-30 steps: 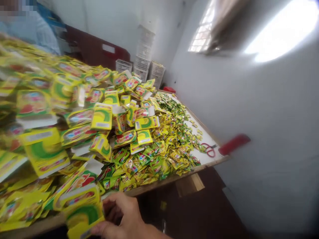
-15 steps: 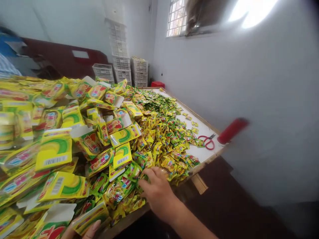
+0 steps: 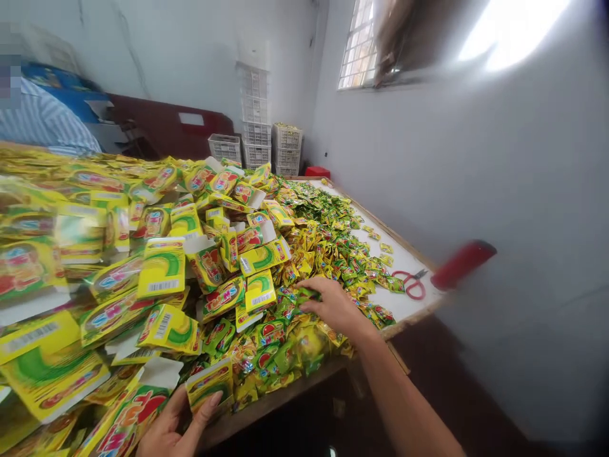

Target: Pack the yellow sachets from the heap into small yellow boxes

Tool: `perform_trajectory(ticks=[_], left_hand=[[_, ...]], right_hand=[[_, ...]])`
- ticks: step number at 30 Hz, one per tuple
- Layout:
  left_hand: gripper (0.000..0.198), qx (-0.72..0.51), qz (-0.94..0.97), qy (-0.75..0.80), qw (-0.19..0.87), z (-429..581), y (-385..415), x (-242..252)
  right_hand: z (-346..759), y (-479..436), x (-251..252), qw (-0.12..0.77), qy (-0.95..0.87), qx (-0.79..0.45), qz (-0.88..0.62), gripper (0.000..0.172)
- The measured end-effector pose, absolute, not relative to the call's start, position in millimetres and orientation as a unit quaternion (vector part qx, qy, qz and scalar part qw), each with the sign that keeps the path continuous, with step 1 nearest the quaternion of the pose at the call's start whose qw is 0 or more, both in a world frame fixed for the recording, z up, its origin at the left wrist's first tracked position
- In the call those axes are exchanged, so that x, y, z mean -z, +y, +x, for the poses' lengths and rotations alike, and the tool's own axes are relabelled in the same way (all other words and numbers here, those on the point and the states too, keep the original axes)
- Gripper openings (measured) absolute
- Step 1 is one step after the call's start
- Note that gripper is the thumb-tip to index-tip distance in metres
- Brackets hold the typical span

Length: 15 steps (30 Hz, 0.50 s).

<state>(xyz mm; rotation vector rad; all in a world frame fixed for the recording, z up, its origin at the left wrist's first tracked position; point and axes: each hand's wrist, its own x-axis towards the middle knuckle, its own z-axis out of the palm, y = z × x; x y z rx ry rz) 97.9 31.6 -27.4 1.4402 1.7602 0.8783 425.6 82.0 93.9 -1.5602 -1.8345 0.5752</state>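
A big heap of yellow-green cartons (image 3: 162, 266) covers the left of the table, and a spread of small yellow-green sachets (image 3: 328, 241) lies to its right. My left hand (image 3: 174, 428) grips an open carton (image 3: 209, 384) at the near edge, thumb on its side. My right hand (image 3: 333, 304) reaches into the sachets, its fingers pinched on a green sachet (image 3: 307, 293).
Red scissors (image 3: 409, 282) lie on bare white tabletop (image 3: 404, 260) at the right, beside a red handle (image 3: 464, 263) sticking past the edge. White crates (image 3: 257, 136) are stacked at the far wall. A person in a striped shirt (image 3: 42, 120) is at the far left.
My right hand moved from the near table edge up and farther into the sachet pile and pinched a sachet. My left hand with the carton came into fuller view. The camera view swung.
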Motion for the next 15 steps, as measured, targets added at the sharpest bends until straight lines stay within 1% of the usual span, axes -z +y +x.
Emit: perform_trajectory(ticks=[2, 5, 8, 11, 13, 15], left_hand=[[0.062, -0.367, 0.563, 0.65, 0.355, 96, 29, 29], [0.049, -0.416, 0.603, 0.586, 0.345, 96, 22, 28], [0.041, -0.432, 0.659, 0.531, 0.312, 110, 12, 17], [0.03, -0.369, 0.772, 0.385, 0.346, 135, 9, 2], [0.031, -0.349, 0.791, 0.344, 0.368, 150, 17, -1], [0.037, -0.377, 0.75, 0.384, 0.384, 158, 30, 3]], right_hand=[[418, 89, -94, 0.274, -0.733, -0.201, -0.589, 0.039], [408, 93, -91, 0.259, -0.726, -0.177, -0.612, 0.033], [408, 92, -93, 0.269, -0.704, -0.152, -0.64, 0.033], [415, 88, -102, 0.294, -0.675, -0.144, -0.661, 0.029], [422, 84, -110, 0.312, -0.659, -0.152, -0.667, 0.027], [426, 78, -119, 0.327, -0.651, -0.171, -0.664, 0.025]])
